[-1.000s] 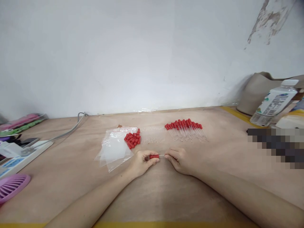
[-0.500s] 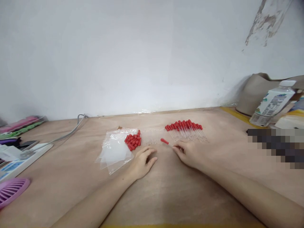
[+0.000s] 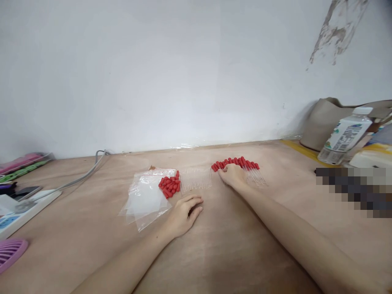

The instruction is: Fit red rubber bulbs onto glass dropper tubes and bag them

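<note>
My right hand reaches to the left end of a row of glass droppers with red rubber bulbs. Its fingers are pinched together at a dropper there, whose glass part the hand mostly hides. My left hand rests on the table, fingers loosely curved and apart, with nothing in it. Beyond it lies a row of clear glass tubes without bulbs. A heap of loose red rubber bulbs lies to the left of the tubes, against several clear zip bags.
A power strip with a grey cable lies on the left, near a pink slatted object. At the right stand a plastic bottle and a beige container. A white wall backs the table.
My right hand has moved away from me and slightly left, carrying a red-bulbed dropper to the left end of the row. My left hand has stayed nearly still. The view has shifted slightly.
</note>
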`<state>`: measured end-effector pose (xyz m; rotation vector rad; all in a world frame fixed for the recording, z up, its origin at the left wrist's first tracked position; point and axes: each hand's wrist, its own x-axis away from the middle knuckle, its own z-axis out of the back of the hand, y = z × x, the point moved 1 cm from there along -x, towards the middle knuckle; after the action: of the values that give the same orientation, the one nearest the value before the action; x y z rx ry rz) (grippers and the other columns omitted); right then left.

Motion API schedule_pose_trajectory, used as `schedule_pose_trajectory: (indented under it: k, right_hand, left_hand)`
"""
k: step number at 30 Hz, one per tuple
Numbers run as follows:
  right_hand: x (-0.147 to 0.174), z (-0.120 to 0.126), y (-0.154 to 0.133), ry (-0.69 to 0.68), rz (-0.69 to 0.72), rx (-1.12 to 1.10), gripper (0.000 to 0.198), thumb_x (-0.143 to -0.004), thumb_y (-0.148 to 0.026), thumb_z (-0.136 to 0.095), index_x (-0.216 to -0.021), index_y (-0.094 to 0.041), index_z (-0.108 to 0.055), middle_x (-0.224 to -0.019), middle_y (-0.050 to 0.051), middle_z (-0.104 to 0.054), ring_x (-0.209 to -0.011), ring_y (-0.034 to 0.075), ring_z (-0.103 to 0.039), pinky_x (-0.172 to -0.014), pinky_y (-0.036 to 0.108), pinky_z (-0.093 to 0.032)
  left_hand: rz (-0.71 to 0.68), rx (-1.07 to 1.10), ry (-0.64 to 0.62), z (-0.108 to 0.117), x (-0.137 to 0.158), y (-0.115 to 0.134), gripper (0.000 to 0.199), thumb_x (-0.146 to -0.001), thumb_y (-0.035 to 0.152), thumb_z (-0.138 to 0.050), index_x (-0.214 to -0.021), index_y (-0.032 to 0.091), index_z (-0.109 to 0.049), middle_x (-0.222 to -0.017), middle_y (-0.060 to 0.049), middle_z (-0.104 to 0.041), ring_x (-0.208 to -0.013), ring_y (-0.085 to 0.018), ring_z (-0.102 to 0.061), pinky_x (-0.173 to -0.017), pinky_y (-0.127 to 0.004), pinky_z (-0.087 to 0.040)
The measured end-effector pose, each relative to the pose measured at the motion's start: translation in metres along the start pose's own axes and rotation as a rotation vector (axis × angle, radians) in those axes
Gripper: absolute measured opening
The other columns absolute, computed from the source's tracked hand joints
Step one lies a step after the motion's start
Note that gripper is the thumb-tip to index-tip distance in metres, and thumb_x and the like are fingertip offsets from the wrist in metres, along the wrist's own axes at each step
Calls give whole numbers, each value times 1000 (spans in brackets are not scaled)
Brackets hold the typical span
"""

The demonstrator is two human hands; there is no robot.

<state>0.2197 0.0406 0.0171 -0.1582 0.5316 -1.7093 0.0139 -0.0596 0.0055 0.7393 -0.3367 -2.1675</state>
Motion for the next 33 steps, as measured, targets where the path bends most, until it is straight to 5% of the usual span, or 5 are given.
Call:
schedule_pose_trajectory:
  k: [7,13,29,33]
  right_hand:
    - [3,-2,1,18,27,33,41,-78,-52,-43,-78,-18,-66,-84,10,-65,-82,27,-60,-66,36,-43]
    - [19,-3,-24,-5,160,64,32,-81,-43,-42,-83,-20,-64,-84,8,-66,-83,23,-60,-69,32,-42]
    - [15,-5,-29,-145,121,124,30,-77,-34,-46,-85,-13,-66,-85,16,-66,-85,26,-61,-66,32,-43]
    - [24,-2,-28,-143,177,146,28,-78,-32,-43,-80,-13,-64,-83,15,-65,-82,26,-61,-64,31,-41]
  left_hand:
    - [-4,0,-2,0,0,-1,25,-86,25,-44,-103,19,-62,-107,-8,-61,-98,-20,-56,-87,-36,-45]
    - [8,-4,-13,0,0,2,24,-86,24,-45,-102,19,-61,-107,-7,-61,-99,-19,-55,-88,-35,-45]
    - [-26,-26,3,-2,1,4,24,-86,23,-44,-102,20,-61,-103,-6,-61,-94,-18,-55,-83,-33,-44]
    - [1,-191,147,7,1,7,20,-83,29,-48,-79,18,-64,-92,-6,-62,-85,-19,-52,-79,-35,-42]
